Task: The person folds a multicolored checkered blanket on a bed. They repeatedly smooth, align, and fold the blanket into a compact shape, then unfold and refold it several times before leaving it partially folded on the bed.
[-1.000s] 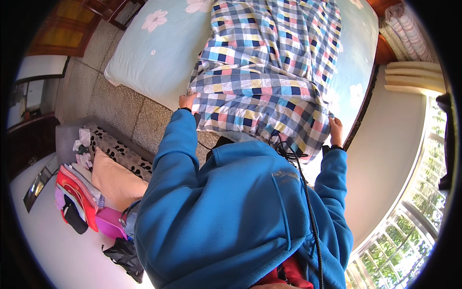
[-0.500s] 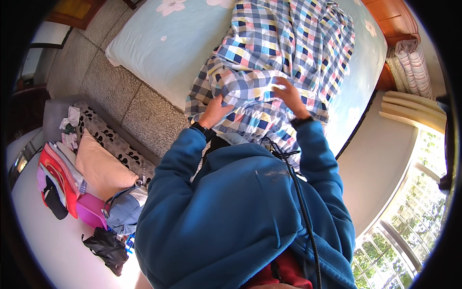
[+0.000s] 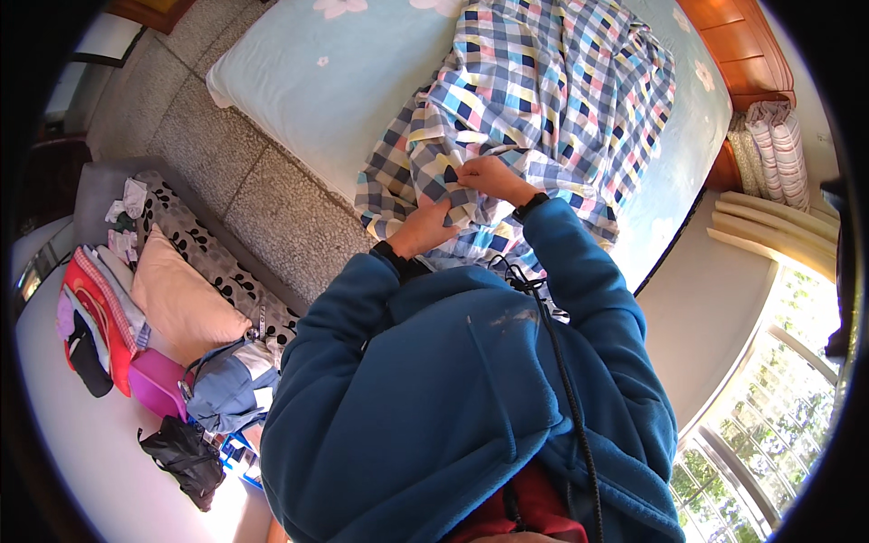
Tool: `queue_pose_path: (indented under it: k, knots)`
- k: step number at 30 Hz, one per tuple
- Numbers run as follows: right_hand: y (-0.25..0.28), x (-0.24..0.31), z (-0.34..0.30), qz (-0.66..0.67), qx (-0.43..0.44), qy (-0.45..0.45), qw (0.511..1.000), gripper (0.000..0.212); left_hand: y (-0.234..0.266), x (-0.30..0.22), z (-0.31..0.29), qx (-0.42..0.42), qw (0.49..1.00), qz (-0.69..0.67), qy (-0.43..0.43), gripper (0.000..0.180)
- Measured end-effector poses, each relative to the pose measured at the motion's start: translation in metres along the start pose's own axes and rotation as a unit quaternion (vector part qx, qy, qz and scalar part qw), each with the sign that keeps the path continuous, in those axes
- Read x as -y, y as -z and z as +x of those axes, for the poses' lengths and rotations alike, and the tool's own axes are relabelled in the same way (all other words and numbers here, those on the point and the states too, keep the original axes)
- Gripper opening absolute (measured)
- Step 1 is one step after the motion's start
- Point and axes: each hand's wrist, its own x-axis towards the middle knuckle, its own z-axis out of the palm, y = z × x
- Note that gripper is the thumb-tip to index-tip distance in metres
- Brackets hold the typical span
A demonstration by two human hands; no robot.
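Note:
A checked quilt [image 3: 534,81] in grey, white, pink, yellow and navy lies rumpled over the bed, its near edge bunched in front of me. My right hand [image 3: 496,179] is closed, pinching a fold of the quilt between thumb and fingers. Just below and to the left of it, my left hand [image 3: 424,228] grips the gathered edge, its fingertips partly lost in the cloth. Both hands are close together at the quilt's near left part.
Under the quilt is a pale blue flowered sheet [image 3: 335,100] on the bed. A wooden headboard [image 3: 735,54] and rolled bedding [image 3: 778,154] are at the right. On the left, a sofa holds a peach pillow [image 3: 186,294], folded clothes [image 3: 100,308] and a black bag [image 3: 186,462].
My right hand has moved left and down toward the left hand, closing on the quilt from a spread pose. My left hand has shifted slightly right and down. The raised fold has flattened.

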Motion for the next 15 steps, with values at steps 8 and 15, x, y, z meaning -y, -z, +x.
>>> queue_pose_path:
  k: [8,15]
  knots:
    - [0.007,-0.003,-0.031,-0.044,0.003,0.057,0.997,0.024,0.007,-0.011,0.005,0.037,0.999,-0.008,0.016,0.061]
    - [0.004,-0.017,-0.023,-0.112,-0.074,0.027,0.991,0.011,0.001,-0.023,0.002,-0.016,1.0,-0.001,0.021,0.064]
